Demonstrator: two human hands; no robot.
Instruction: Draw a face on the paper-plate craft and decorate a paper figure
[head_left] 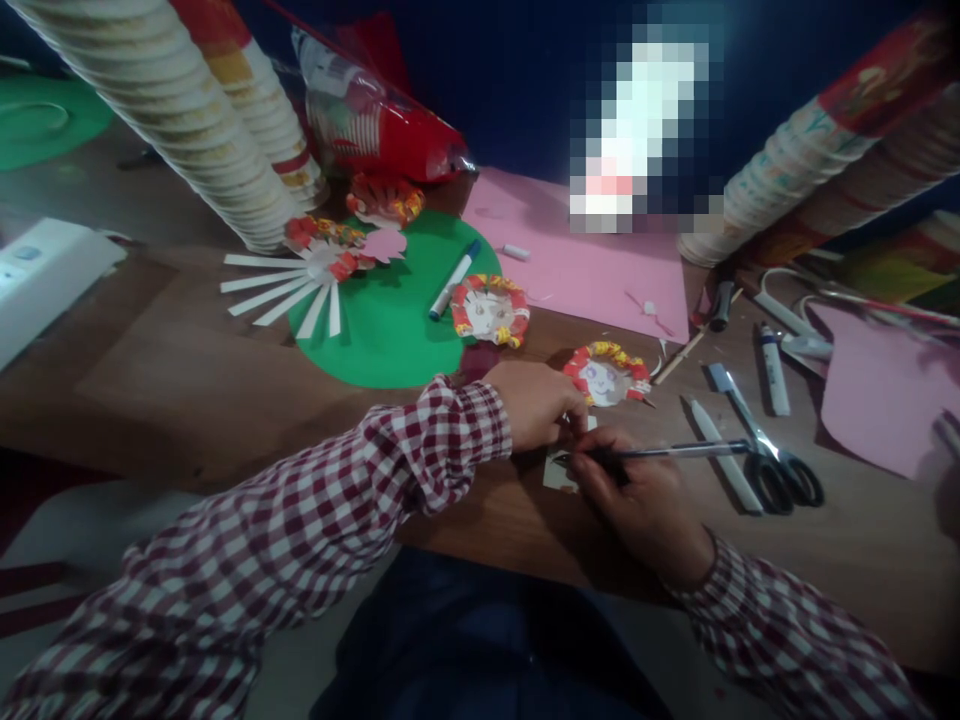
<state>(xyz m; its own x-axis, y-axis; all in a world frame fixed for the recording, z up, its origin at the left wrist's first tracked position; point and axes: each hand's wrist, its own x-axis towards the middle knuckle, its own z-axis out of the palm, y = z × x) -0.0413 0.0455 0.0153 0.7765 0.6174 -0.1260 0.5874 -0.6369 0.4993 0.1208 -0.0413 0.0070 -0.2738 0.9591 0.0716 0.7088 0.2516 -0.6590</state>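
My right hand [641,500] pinches a dark, slim pen [675,450]. Its tip end points left, over a small pale piece of paper [556,476] lying near the table's front edge. My left hand [536,405] is closed, its bent fingers pressed together at the upper side of that paper and partly covering it. Just beyond both hands lies a paper cup cutout [601,380] with a drawn face and a red and yellow curled rim. Another face cutout [491,312] rests farther left, on the edge of a green paper circle [382,350].
On the right lie scissors [765,450], a white pen-like stick [724,455] and a glue tube [772,370]. A marker [455,280] rests on the green circle. Stacked paper cups [187,130] rise at the left, more cups [780,170] at the right. Pink paper [577,270] lies behind.
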